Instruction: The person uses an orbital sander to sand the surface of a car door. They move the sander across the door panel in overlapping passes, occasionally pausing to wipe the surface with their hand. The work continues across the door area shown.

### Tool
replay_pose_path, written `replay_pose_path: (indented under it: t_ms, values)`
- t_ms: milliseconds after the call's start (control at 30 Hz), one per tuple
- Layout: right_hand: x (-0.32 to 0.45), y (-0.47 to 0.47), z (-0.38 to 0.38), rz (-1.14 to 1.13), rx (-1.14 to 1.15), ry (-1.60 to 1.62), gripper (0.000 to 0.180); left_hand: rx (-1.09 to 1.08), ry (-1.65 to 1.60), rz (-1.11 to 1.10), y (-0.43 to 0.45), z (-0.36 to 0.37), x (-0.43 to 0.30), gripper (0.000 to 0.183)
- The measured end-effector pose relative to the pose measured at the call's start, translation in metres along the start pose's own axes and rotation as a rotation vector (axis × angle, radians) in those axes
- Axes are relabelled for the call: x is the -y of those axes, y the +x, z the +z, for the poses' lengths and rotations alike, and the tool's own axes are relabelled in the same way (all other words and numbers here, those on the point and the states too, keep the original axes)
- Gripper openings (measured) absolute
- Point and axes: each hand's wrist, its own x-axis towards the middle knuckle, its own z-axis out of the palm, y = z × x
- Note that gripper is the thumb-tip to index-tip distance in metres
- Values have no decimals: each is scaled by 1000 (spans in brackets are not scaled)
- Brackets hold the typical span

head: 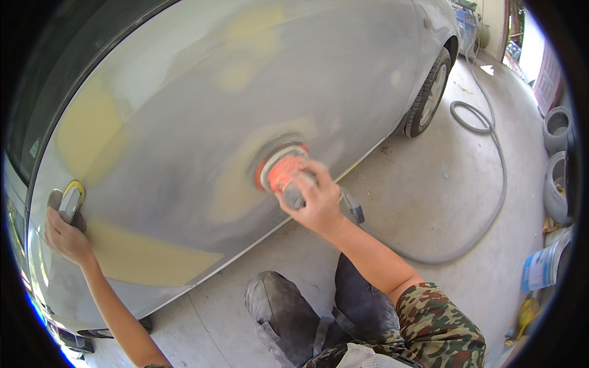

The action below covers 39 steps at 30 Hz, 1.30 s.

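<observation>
My right hand (317, 198) grips an orange and grey random orbital sander (286, 174), blurred by motion. Its pad lies against the lower part of a silver-grey car door (198, 138), over a patch of yellowish body filler (234, 193). Far to the left, my left hand (68, 239) is closed around the near end of the grey door handle (71, 202), which has a yellow edge. Some of its fingers are hidden. Dull grey sanded areas cover much of the door, with more yellowish filler (92, 133) near the handle and along the lower rear.
A grey hose (501, 193) trails from near the sander across the concrete floor (414, 198), coiling near the front wheel (430, 94). Grey round pots (557, 126) and a white and blue bucket (543, 267) stand at the right. My knees (280, 299) are close to the door sill.
</observation>
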Motion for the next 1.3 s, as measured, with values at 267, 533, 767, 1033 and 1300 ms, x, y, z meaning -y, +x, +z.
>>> replay_pose_path:
  t_ms: [267,533,767,1033,1300]
  values:
    - [-57,57,-32,257,-183,-79,68,-160,-29,33,-8,-3,-32,46]
    - [2,-24,-1,27,17,15,69,-231,-18,6,-6,-1,-37,47]
    - [-19,10,-10,66,-80,-66,72,-178,3,-17,-4,-3,-25,50]
    - [-35,14,-20,178,-124,-79,73,-193,9,-85,-4,0,-26,53]
    - [-23,-30,-3,180,-85,-13,73,-185,-33,-87,-1,-2,-28,53]
